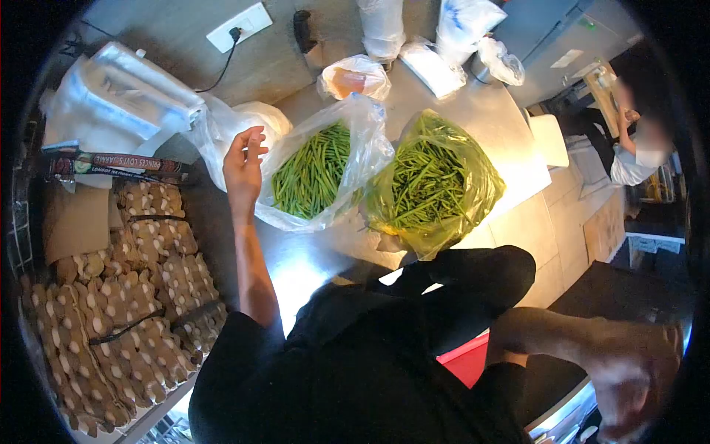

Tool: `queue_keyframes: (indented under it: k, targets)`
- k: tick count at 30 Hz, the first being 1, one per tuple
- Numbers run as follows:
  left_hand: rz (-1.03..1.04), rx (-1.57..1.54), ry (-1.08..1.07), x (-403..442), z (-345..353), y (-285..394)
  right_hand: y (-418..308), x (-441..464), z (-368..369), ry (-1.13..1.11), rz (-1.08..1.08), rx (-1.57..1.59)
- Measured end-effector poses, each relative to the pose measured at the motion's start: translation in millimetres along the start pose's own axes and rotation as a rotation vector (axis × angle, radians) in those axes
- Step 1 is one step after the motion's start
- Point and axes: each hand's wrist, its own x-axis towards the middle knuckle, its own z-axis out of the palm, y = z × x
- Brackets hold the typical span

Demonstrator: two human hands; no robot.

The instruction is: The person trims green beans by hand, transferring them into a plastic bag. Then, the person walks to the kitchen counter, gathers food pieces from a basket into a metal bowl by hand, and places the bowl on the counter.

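My left hand is raised at the left edge of a clear plastic bag of green beans. Its fingers are loosely bent and apart, with nothing visible in them. To the right, a yellow-green plastic bag stands wide at the mouth, full of more thin green beans. Far from both bags, my right hand is at the lower right, close to the camera. It is dark and blurred, so its fingers cannot be made out.
Stacked egg trays fill the left side, below a plastic-wrapped bundle. Along the back of the metal table are a small bag with orange-brown contents and white plastic packs. A person sits at the far right.
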Motion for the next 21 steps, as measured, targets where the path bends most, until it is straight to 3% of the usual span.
queue_keyframes:
  k: [1,2,5,9,15,17,19,21]
  targets:
    - [-0.007,-0.009,0.022,0,2,2,-10,4,8,-0.137,0.119,-0.172]
    - [-0.015,-0.018,0.048,-1,3,4,-4,6,10,-0.137,0.122,-0.177]
    - [0.045,-0.072,0.059,-4,10,14,12,3,15,-0.028,-0.024,0.016]
    - [0.076,-0.189,0.018,-16,45,24,-6,-10,20,0.005,0.004,-0.036]
    - [0.113,-0.307,-0.308,-55,129,35,-35,-53,5,0.145,0.067,-0.197]
    - [0.099,-0.272,-0.507,-71,154,43,-55,-78,-4,0.220,0.168,-0.338]
    - [0.104,-0.219,-0.550,-78,181,41,-91,-112,-7,0.281,0.330,-0.599]
    - [0.112,-0.173,-0.578,-77,207,34,-154,-156,9,0.421,0.665,-0.848]
